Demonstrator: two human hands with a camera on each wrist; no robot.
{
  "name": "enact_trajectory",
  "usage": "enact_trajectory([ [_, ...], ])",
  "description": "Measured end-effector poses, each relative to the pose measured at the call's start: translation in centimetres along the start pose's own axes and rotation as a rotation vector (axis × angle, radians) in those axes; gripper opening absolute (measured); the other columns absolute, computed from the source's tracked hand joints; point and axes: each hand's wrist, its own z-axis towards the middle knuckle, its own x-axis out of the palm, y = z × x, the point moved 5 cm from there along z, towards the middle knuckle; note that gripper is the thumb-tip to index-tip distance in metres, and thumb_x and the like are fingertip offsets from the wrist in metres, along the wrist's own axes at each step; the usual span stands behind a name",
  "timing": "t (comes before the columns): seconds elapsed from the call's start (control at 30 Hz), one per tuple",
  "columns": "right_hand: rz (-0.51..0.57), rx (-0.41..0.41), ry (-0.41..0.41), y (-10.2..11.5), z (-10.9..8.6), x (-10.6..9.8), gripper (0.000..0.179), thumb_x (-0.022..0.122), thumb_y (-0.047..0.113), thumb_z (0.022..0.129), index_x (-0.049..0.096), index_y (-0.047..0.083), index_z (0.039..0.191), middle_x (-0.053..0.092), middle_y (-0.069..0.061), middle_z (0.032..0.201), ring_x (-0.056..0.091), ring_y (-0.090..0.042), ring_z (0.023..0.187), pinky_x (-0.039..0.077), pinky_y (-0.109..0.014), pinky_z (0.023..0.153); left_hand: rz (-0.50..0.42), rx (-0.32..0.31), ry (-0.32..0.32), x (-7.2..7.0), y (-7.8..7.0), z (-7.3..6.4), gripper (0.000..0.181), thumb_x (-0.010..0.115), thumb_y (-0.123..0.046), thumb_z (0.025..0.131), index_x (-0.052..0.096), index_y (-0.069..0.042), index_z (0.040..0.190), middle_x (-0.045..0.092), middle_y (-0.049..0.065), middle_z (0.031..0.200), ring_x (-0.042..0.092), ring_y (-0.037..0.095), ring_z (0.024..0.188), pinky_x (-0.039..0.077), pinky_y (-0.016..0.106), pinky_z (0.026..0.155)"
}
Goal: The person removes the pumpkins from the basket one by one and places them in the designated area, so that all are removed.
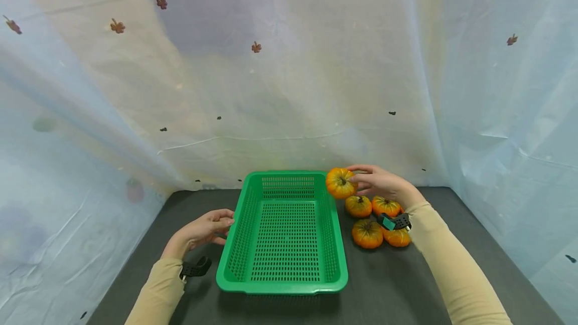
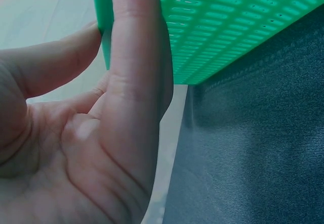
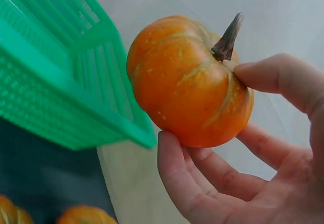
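A small orange pumpkin (image 1: 341, 183) with a brown stem is in my right hand (image 1: 381, 184), raised beside the basket's far right corner. In the right wrist view, the thumb presses by the stem of this pumpkin (image 3: 190, 82) while the fingers support it from below. The green plastic basket (image 1: 340, 260) has slotted walls and a perforated floor. At its left side, my left hand (image 1: 205, 229) holds the rim. The left wrist view shows the rim (image 2: 104, 27) between the thumb and the fingers.
Several more pumpkins, one of them in front (image 1: 367, 233), lie on the dark table (image 1: 384, 285) right of the basket, partly under my right forearm. A pale plastic sheet (image 1: 289, 89) with leaf prints hangs behind and along both sides.
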Motion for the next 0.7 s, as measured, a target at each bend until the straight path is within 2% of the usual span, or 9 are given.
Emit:
enact_trajectory([
  [0.23,0.006,0.009,-0.061,-1.4,-2.6,-3.3,0.063,0.056,0.021,0.098,0.025,0.001,0.149,0.023,-0.026,0.149,0.055,-0.032,0.113,0.042,-0.052,0.1,-0.002,0.003,-0.001,-0.1,0.1,0.2,0.04,0.046,-0.02,0.103,0.038,0.003,0.135,0.057,0.018,0.121,0.059,0.034,0.108,0.052,0.049,0.086],
  [0.33,0.004,0.01,-0.087,-2.3,-3.8,-4.4,0.062,0.055,0.021,0.099,0.024,-0.001,0.148,0.027,-0.025,0.142,0.055,-0.022,0.097,0.042,-0.052,0.1,-0.003,0.004,0.001,-0.2,0.1,0.2,0.04,0.046,-0.02,0.103,0.038,0.003,0.135,0.057,0.018,0.122,0.059,0.034,0.108,0.052,0.049,0.087],
  [0.47,0.007,0.027,-0.118,-3.9,-5.1,-5.8,0.063,0.054,0.021,0.099,0.022,-0.003,0.148,0.028,-0.023,0.137,0.05,-0.022,0.087,0.046,-0.05,0.096,-0.001,0.001,0.002,-0.2,0.1,0.2,0.041,0.047,-0.021,0.103,0.038,0.003,0.135,0.057,0.017,0.122,0.059,0.034,0.109,0.052,0.049,0.087],
  [0.6,0.017,0.041,-0.131,-5.2,-6.5,-6.7,0.064,0.053,0.021,0.1,0.019,-0.004,0.148,0.018,-0.029,0.147,0.054,-0.03,0.106,0.045,-0.05,0.097,-0.005,0.0,0.004,-0.2,0.1,0.2,0.041,0.047,-0.021,0.103,0.038,0.004,0.135,0.057,0.018,0.122,0.059,0.034,0.109,0.052,0.05,0.087],
  [0.7,0.024,0.047,-0.129,-5.9,-7.6,-7.3,0.063,0.052,0.022,0.1,0.019,-0.003,0.148,0.009,-0.03,0.151,0.044,-0.043,0.122,0.039,-0.054,0.101,-0.007,0.003,0.006,-0.2,0.2,0.2,0.041,0.047,-0.021,0.103,0.038,0.004,0.135,0.057,0.018,0.122,0.059,0.035,0.109,0.052,0.05,0.087],
])
